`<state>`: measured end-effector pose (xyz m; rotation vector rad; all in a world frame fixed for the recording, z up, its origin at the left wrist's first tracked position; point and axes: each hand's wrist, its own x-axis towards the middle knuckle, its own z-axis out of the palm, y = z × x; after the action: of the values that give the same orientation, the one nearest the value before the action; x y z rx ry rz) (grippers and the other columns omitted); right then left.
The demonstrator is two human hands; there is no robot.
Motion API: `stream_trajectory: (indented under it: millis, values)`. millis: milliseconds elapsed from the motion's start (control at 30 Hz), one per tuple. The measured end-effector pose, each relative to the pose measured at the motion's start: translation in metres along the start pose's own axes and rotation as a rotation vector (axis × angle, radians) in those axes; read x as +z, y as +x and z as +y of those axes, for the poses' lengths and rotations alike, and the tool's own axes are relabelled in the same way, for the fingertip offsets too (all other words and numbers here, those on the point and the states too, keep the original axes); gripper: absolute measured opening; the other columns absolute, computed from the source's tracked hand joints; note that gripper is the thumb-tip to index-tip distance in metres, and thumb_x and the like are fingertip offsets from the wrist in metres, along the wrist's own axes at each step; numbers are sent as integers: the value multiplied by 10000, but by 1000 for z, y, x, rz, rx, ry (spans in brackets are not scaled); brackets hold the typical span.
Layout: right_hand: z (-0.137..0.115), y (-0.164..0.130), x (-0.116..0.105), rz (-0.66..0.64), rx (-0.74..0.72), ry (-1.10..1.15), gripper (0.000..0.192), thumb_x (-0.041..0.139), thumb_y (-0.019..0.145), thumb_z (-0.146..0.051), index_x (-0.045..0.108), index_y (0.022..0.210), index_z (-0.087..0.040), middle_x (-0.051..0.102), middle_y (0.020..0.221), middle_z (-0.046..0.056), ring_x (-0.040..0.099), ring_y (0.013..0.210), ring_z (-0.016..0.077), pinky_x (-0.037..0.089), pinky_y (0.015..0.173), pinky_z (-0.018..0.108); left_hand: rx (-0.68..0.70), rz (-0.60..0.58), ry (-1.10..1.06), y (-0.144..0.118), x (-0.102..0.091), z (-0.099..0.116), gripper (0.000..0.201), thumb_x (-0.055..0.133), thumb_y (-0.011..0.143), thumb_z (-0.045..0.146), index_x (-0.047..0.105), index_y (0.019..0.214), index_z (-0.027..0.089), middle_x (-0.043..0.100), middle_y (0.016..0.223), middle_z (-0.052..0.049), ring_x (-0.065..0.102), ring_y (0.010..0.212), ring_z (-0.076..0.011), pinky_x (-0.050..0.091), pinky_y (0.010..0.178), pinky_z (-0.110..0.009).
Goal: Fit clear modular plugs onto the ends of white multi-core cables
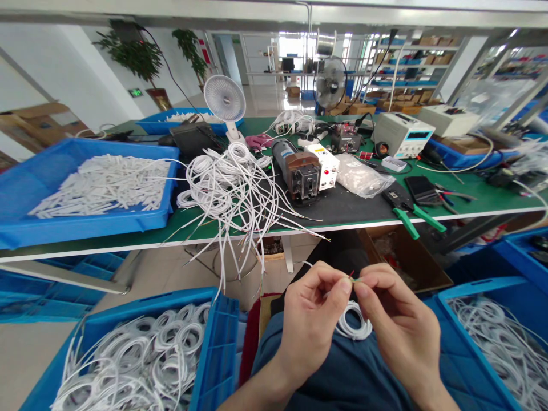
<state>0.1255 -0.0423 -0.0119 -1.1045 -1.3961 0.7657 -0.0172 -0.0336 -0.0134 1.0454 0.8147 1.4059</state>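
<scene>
Over my lap, my left hand (314, 311) and my right hand (396, 322) meet fingertip to fingertip. Both pinch the thin coloured wires (353, 279) at the end of a white cable; a red strand and a greenish one show between the fingers. Below the hands a coiled white cable (354, 322) rests against my dark blue clothing, partly hidden by my fingers. On the bench ahead lies a tangled heap of white cables (231, 188), their stripped ends hanging over the front edge.
A blue tray (169, 188) of white tubular pieces stands left on the green bench (483, 197). Blue bins of coiled cables flank me, left (216, 342) and right (447, 297). A machine (299, 171), a small fan (225, 100) and green-handled pliers (417, 220) sit on the bench.
</scene>
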Motion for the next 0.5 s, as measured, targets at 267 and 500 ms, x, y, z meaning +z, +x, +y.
stream_trajectory:
  millis: [267,500]
  values:
    - [-5,5,-8,-47,11,-2,87,707,1046,-255,698,959,-260,630,977,32,620,836,176,526,672,242,-10,-99,106,3,-5,6,176,697,1039,224,722,877,160,609,856,-19,531,779,-148,423,699,-271]
    - [-12,20,-24,-250,109,23,100,708,1060,-307,711,970,-265,627,932,-2,606,771,139,503,655,220,4,-122,224,5,-8,9,175,671,1025,165,691,851,164,590,832,-5,507,749,-138,397,669,-270]
